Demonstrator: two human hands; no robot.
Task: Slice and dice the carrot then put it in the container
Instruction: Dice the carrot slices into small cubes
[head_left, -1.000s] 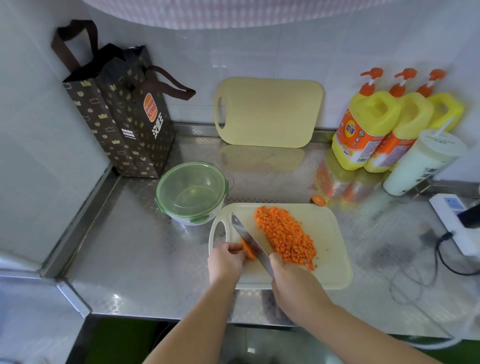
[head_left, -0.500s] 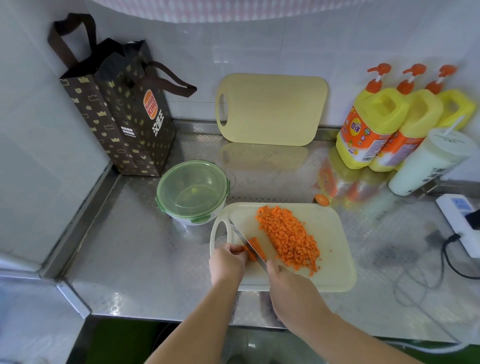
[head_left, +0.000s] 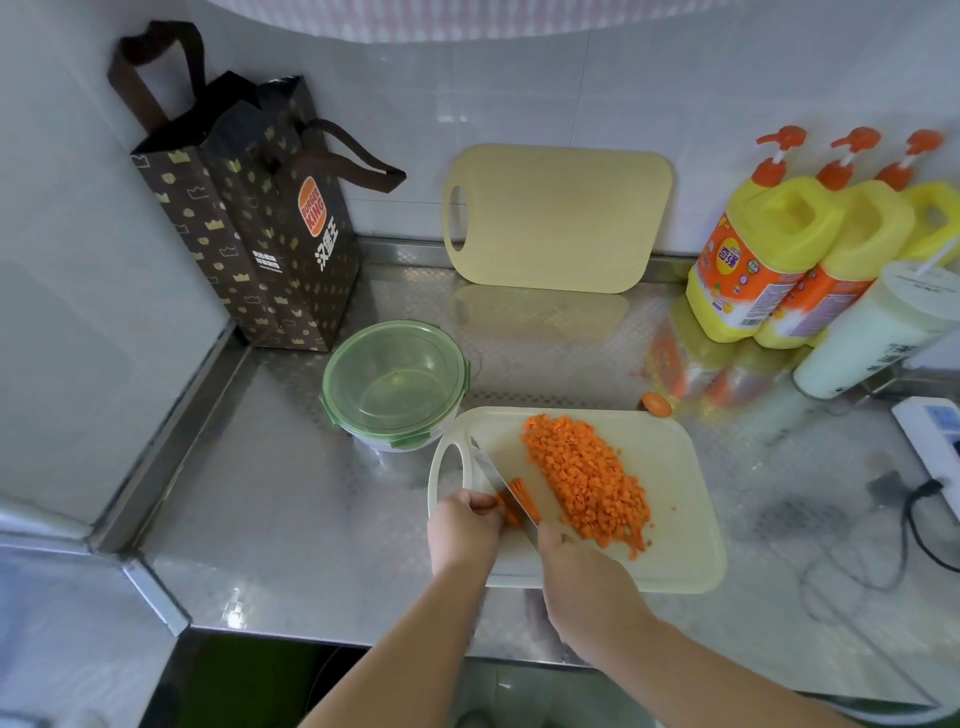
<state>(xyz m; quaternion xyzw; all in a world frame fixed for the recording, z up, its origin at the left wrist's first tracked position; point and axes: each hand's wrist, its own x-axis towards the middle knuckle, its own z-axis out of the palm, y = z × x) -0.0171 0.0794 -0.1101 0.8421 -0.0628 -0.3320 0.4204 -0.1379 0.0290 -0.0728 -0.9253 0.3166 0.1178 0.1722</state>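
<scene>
Moved since a second ago: the knife (head_left: 501, 478) has shifted toward the left hand (head_left: 462, 530). A short bundle of carrot sticks (head_left: 521, 491) now shows on the pile side of the blade. A second ago only a sliver of orange peeked out on the blade's left.
Left hand: fingers curled over, the tips pinning the near end of the carrot sticks against the board, right up beside the blade.
Right hand: the right hand (head_left: 587, 587) is clenched round the knife's handle, which is hidden under it. The blade runs away from it, slanting up and to the left.
Knife: edge down across the carrot sticks, with orange showing on both sides of the blade and the tip near the board's handle hole.
Diced carrot: the diced carrot (head_left: 584, 478) lies in a long heap running diagonally over the middle of the cutting board (head_left: 670, 519), just right of the blade. A few stray cubes sit near its right side.
Container: the container (head_left: 395, 384) is a clear round bowl with its green clip lid on. It stands on the steel counter (head_left: 291, 509), touching or just beside the board's far left corner, with no carrot inside.
Carrot end: a cut carrot end (head_left: 655, 404) sits on the counter just past the board's far edge.
Back wall: a second board (head_left: 558, 218) leans upright against the tiles, and a dark paper bag (head_left: 249, 223) stands in the left corner.
Right side: three yellow pump bottles (head_left: 769, 249) stand in a row, a white cup with a straw (head_left: 878, 332) stands in front of them, and a power strip (head_left: 930, 441) lies near the edge.
</scene>
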